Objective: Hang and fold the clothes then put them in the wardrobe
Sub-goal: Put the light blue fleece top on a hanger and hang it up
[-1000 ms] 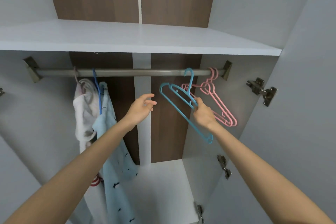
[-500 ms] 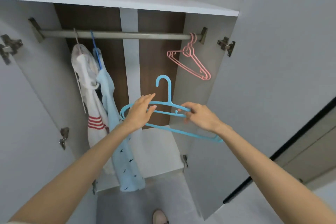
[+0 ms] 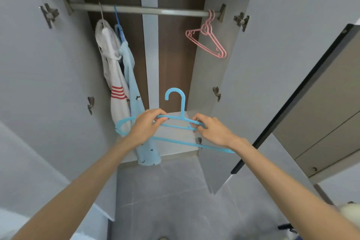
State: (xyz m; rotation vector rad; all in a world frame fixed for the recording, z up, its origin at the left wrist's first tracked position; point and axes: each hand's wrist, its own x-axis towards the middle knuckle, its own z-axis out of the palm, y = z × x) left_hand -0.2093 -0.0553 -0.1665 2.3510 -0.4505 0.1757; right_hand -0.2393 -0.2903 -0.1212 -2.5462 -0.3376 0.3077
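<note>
My left hand [image 3: 145,126] and right hand [image 3: 211,130] are both clamped on the blue hanger [image 3: 182,119], held in front of the wardrobe [image 3: 224,64]. Its hook could snag the hung clothes [image 3: 118,76] at ten o'clock. I see no readable writing.
</note>
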